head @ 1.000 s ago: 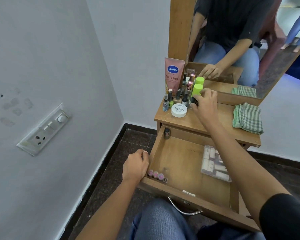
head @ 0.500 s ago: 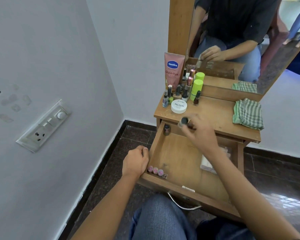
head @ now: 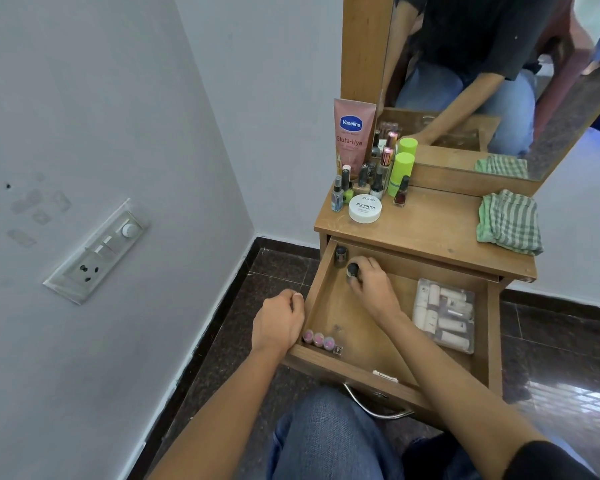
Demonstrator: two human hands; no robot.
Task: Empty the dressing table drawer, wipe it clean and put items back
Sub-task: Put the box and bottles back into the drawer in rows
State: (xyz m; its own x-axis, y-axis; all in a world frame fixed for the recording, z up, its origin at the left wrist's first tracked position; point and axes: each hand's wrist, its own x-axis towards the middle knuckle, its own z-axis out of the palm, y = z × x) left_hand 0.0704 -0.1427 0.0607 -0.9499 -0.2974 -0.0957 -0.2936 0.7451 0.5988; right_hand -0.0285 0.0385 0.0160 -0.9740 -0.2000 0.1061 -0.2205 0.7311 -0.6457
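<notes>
The wooden drawer (head: 492, 344) of the dressing table stands pulled out. My right hand (head: 373, 287) is inside it near the back left, shut on a small black-capped bottle (head: 352, 271) held upright. Another small bottle (head: 341, 254) stands in the back left corner. Three pink pots (head: 318, 339) lie in the front left corner, and a clear box of white tubes (head: 444, 315) rests at the right. My left hand (head: 279, 322) grips the drawer's left wall. A green checked cloth (head: 508, 221) lies on the tabletop (head: 430, 230).
On the tabletop's back left stand a pink Vaseline tube (head: 353, 133), a white nail polish jar (head: 365, 208), a green bottle (head: 400, 173), a dark red polish bottle (head: 400, 195) and several small bottles. A mirror (head: 499, 81) rises behind. A wall socket (head: 97, 251) sits left. My knee (head: 326, 438) is under the drawer.
My right hand took a small bottle from the tabletop cluster and carried it down into the drawer's back left. My left hand stayed on the drawer wall.
</notes>
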